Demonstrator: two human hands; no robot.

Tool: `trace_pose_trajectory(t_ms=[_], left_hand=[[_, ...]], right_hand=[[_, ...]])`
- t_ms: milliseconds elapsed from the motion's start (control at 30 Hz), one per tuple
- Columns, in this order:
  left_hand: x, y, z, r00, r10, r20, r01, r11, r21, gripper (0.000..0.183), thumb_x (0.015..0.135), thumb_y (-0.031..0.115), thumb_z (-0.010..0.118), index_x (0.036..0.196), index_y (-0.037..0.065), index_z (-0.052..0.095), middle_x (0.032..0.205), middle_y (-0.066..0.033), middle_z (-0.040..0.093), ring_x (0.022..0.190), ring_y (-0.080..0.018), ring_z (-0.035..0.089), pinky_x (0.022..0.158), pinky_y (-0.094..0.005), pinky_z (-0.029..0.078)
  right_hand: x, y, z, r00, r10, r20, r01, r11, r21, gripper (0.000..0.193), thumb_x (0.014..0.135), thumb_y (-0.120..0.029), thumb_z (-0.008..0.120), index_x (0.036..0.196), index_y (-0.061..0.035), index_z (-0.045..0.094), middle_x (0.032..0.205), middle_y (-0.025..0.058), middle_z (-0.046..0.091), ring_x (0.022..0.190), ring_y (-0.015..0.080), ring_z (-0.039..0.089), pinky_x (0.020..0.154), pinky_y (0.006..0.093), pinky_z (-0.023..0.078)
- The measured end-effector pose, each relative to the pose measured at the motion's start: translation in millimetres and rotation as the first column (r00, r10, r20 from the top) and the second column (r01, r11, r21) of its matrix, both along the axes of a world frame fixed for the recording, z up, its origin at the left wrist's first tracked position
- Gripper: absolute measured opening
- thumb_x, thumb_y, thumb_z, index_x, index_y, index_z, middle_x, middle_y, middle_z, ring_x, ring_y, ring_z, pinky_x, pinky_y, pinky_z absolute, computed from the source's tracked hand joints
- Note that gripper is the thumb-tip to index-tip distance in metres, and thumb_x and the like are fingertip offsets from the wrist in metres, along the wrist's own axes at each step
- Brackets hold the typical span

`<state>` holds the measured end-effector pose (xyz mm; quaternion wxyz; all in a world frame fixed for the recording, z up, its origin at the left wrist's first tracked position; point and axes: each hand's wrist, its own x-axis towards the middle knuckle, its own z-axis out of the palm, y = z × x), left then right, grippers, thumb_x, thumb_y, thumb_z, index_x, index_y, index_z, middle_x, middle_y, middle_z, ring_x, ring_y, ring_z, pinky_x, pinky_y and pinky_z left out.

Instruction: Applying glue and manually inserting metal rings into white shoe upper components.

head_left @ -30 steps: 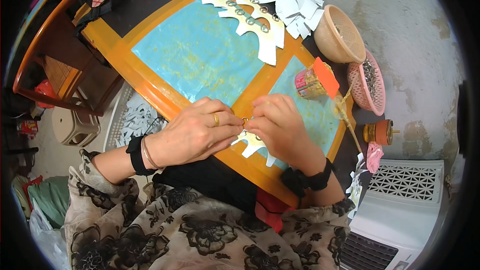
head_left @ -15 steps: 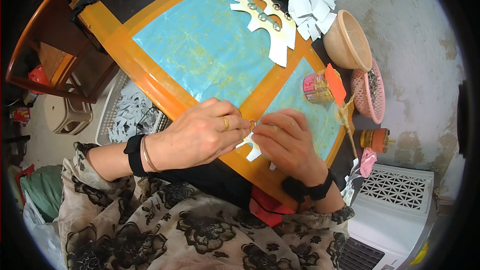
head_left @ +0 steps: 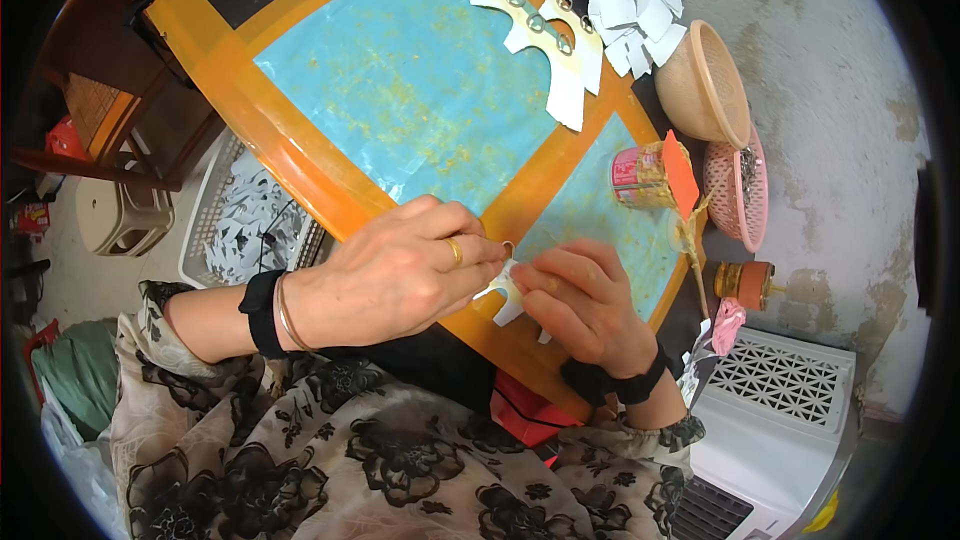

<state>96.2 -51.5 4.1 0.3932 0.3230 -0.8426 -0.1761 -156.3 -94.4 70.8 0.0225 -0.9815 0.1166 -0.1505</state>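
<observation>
At the table's near edge my left hand point(head_left: 410, 265) is closed, thumb and fingertips pinching a small white cut-out piece point(head_left: 509, 308). A metal ring point(head_left: 508, 249) shows at those fingertips. My right hand point(head_left: 580, 302) is closed against the other side of the piece, its fingertips touching the upper part; the fingers cover much of it. Farther back lie white cut-out strips with yellowish glue stains point(head_left: 566, 90), and several metal rings sit along them. Beside them is a heap of white cut-out pieces point(head_left: 625, 0).
A glue-smeared tin point(head_left: 640, 178) with an orange flap and a stick point(head_left: 694, 265) stands on the right. Past it are a beige basket point(head_left: 690, 90), a pink basket point(head_left: 722, 190) and an orange-brown jar point(head_left: 750, 285). A white crate point(head_left: 200, 225) of cut-outs is at left.
My right hand has shifted slightly to the right and down, showing more of the white piece's upper part. My left hand keeps its pinch. The whole view has shifted slightly.
</observation>
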Motion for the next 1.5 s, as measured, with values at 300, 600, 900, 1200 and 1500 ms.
trace_pose_trajectory(t_ms=[300, 600, 900, 1200, 1500], left_hand=[[1, -1, 1, 1.0, -0.017, -0.005, 0.018, 1.0, 0.005, 0.027, 0.086, 0.011, 0.079, 0.112, 0.004, 0.076, 0.122, -0.0036, 0.072, 0.11, -0.023, 0.065, 0.089, -0.0373, 0.052], [1, -2, 9, 0.999, 0.008, -0.049, -0.007, 1.0, 0.014, 0.03, 0.082, 0.008, 0.081, 0.111, 0.004, 0.075, 0.114, -0.0069, 0.069, 0.098, -0.0259, 0.063, 0.082, -0.0365, 0.054], [1, -3, 27, 0.998, 0.019, -0.057, -0.005, 0.975, 0.223, 0.026, 0.089, 0.006, 0.079, 0.114, 0.005, 0.075, 0.111, -0.0078, 0.069, 0.095, -0.0269, 0.064, 0.081, -0.0371, 0.054], [-2, -35, 55, 0.971, -0.194, 0.142, 0.149, 0.95, 0.274, 0.022, 0.09, 0.006, 0.077, 0.112, 0.006, 0.075, 0.11, -0.0095, 0.068, 0.102, -0.0316, 0.066, 0.088, -0.0411, 0.055], [-10, -64, 57, 0.901, -0.415, 0.129, 0.322, 0.837, 0.443, 0.015, 0.09, 0.002, 0.076, 0.105, 0.005, 0.075, 0.107, -0.009, 0.068, 0.098, -0.0307, 0.068, 0.083, -0.0392, 0.057]], right_hand=[[1, 5, 4, 0.997, -0.057, -0.046, 0.058, 0.998, 0.025, 0.021, 0.08, -0.01, 0.073, 0.099, -0.0068, 0.063, 0.109, 0.0068, 0.072, 0.108, 0.0235, 0.065, 0.092, 0.0422, 0.055], [-1, 10, 0, 0.992, -0.123, -0.004, 0.123, 0.99, 0.062, 0.038, 0.077, -0.006, 0.072, 0.115, -0.0002, 0.067, 0.099, 0.0066, 0.068, 0.101, 0.0249, 0.064, 0.089, 0.0411, 0.054], [-6, 21, -15, 0.943, -0.265, 0.204, 0.228, 0.955, 0.189, 0.04, 0.081, -0.002, 0.071, 0.121, -0.0003, 0.07, 0.092, 0.0065, 0.061, 0.097, 0.026, 0.06, 0.088, 0.0413, 0.05], [-7, 21, -14, 0.905, -0.35, 0.242, 0.25, 0.897, 0.364, 0.023, 0.089, 0.001, 0.067, 0.111, -0.0039, 0.067, 0.1, 0.0103, 0.065, 0.095, 0.0306, 0.061, 0.086, 0.0402, 0.049], [-14, 23, -14, 0.901, -0.358, 0.244, 0.247, 0.888, 0.389, 0.023, 0.087, 0.002, 0.068, 0.109, -0.0044, 0.065, 0.101, 0.0101, 0.065, 0.096, 0.0313, 0.06, 0.087, 0.0405, 0.049]])
